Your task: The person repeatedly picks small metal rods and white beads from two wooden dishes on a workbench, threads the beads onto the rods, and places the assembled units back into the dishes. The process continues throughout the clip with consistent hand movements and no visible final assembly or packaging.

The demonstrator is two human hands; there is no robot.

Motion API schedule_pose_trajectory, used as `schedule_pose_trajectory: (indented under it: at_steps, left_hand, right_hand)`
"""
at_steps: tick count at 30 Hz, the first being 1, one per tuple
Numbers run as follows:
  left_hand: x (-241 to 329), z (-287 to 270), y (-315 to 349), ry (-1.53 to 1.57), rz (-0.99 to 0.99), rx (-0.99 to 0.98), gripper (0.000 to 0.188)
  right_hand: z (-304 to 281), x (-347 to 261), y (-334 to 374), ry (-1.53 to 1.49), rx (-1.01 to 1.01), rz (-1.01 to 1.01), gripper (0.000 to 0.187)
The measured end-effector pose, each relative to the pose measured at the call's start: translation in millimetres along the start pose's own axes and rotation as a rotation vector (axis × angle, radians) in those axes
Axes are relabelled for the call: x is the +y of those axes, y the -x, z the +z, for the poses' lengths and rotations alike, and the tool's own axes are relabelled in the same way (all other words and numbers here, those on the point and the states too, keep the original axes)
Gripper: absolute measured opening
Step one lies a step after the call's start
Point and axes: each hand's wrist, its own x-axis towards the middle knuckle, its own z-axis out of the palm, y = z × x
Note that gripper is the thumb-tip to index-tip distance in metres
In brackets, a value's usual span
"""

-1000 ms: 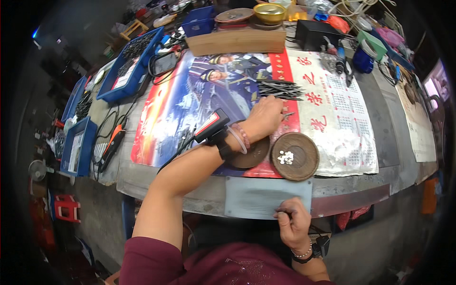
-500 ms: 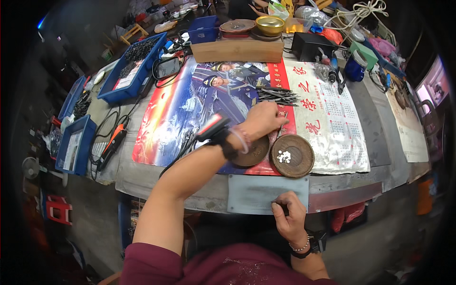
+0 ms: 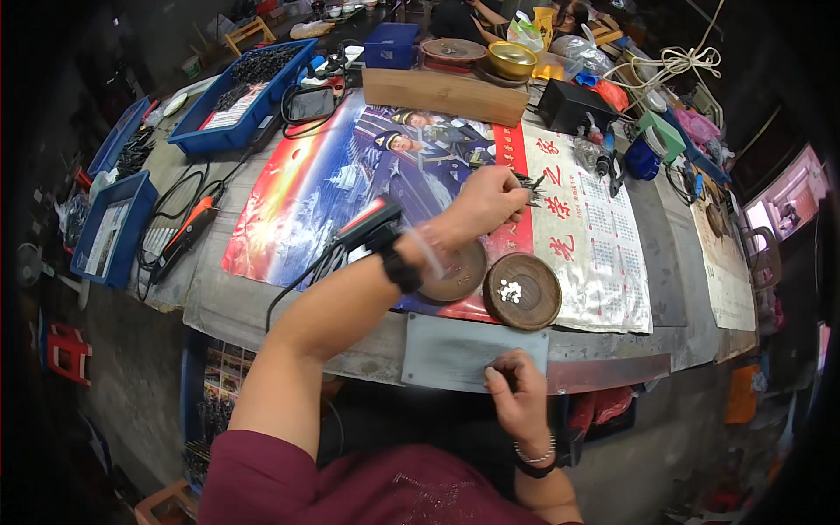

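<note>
My left hand [image 3: 490, 203] reaches over the middle of the table, its fingers drawn together at a bunch of thin dark sticks [image 3: 531, 187]. The hand covers most of the bunch, and what the fingers grip is hidden. Just below it lies a round brown lid-like dish [image 3: 460, 273], partly under my wrist. Beside that, a brown round dish [image 3: 541, 296] holds several small white pieces [image 3: 510, 291]. My right hand [image 3: 520, 395] is closed, thumb against curled fingers, over the edge of a grey-green plate [image 3: 455, 350]; whatever it holds cannot be made out.
A glossy poster calendar [image 3: 604, 262] covers the tabletop. Behind it stand a wooden block [image 3: 446, 94], a gold bowl [image 3: 512, 59] and a black box [image 3: 573, 107]. Blue bins [image 3: 114, 229], a cable and an orange-black tool [image 3: 185, 234] lie left; a blue jar [image 3: 645, 153] stands right.
My left hand has shifted onto the stick bunch, its fingers now closed together and covering most of it. My right hand stays closed near the plate. The whole view has tilted a little.
</note>
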Motion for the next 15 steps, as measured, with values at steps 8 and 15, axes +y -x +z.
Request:
schedule_pose_trajectory:
  at_steps: [8, 15]
  left_hand:
    - [54.5, -44.9, 163.1, 0.348, -0.018, 0.218, 0.007]
    - [28.0, -38.1, 253.9, 0.529, -0.164, 0.278, 0.028]
  right_hand:
    - [-33.3, -32.8, -75.0, 0.332, -0.247, -0.258, 0.012]
    - [-2.9, -13.3, -163.8, 0.802, -0.545, -0.609, 0.010]
